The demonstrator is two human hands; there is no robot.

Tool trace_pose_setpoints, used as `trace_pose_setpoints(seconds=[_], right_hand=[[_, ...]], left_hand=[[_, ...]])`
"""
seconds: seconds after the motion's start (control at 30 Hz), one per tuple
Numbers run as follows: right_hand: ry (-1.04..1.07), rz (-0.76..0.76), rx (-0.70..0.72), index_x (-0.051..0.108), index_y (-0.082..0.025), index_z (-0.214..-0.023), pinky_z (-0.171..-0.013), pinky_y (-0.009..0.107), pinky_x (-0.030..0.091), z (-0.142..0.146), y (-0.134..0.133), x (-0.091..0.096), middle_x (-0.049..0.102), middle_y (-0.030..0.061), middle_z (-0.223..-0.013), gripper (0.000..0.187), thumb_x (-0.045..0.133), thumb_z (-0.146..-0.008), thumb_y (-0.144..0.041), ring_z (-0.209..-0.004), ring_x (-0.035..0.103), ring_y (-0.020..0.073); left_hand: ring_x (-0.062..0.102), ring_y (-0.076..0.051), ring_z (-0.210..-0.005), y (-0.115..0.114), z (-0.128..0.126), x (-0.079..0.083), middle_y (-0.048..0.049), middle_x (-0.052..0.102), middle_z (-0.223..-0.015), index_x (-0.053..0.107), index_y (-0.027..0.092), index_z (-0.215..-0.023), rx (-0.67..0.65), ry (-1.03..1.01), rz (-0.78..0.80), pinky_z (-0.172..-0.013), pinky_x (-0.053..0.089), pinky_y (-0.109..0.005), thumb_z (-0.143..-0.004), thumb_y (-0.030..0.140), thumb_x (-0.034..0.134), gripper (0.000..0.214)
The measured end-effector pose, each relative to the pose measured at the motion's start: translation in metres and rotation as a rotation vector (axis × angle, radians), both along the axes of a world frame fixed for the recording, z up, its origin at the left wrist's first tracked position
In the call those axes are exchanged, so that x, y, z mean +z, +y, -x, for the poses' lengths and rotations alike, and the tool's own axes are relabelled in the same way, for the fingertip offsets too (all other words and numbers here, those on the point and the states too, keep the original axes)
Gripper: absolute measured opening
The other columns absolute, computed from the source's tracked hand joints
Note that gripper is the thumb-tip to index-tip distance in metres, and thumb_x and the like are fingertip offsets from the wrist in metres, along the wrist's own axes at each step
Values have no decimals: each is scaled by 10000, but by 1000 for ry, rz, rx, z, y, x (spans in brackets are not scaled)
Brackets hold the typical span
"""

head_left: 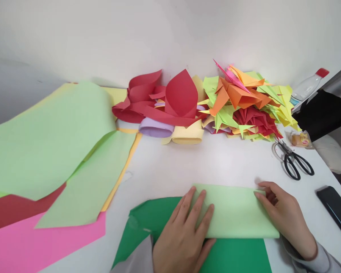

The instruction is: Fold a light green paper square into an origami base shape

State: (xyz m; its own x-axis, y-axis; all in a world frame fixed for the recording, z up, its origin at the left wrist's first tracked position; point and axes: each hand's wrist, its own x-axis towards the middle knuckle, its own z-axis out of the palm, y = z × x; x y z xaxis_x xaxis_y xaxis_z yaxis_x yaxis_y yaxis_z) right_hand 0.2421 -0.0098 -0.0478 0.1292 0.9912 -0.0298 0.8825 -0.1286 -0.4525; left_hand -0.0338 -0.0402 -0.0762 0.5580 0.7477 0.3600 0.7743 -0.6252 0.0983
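A folded light green paper lies on a dark green sheet at the near edge of the white table. My left hand lies flat on the folded paper's left end, fingers stretched out. My right hand presses the paper's right end with bent fingertips at the upper right corner.
Large light green, red, pink and yellow sheets lie at the left. A heap of folded paper shapes and curled strips sits at the back. Scissors, a phone, a plastic bottle and a wrapped snack are at the right.
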Motion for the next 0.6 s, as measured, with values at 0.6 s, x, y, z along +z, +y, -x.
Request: trace_pose_setpoints(seconds=[0.6], right_hand=[[107, 132, -126, 533, -241, -1044, -594, 262, 434, 4, 7, 18, 658, -39, -663, 291, 576, -759, -276, -616, 618, 165]], left_hand=[[391, -405, -1282, 17, 12, -8, -146, 508, -1338, 498, 275, -1310, -145, 54, -148, -939, 399, -472, -838, 493, 497, 520]])
